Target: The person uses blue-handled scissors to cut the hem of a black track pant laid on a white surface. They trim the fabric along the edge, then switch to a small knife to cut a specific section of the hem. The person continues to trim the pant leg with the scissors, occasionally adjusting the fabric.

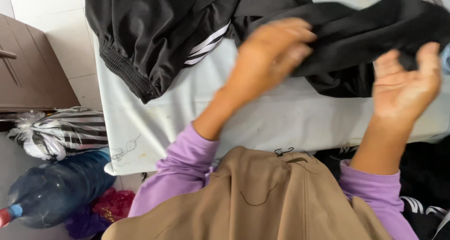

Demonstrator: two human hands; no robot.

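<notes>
- Tan garment (262, 198): nearest the camera, at the near edge of the counter (262, 120), between 2 lilac sleeves.
- Right hand (403, 87): palm up and fingers spread wide, above the near right part of the counter; fingertips meet the lower fold of the black garment (154, 29). Nothing is pinched.
- Left hand (272, 57): blurred, fingers together, laid on the same garment near the counter's middle. A closed grip cannot be told.
- Black garment: ahead of both hands, spread along the far edge of the counter, long axis running left to right. Its ribbed cuff and white stripes (206, 45) hang toward the far left corner, well apart from the hands. The left hand is nearer that end.
- Floor, left of the counter: striped bag (61, 132) and large blue bottle (56, 188).
</notes>
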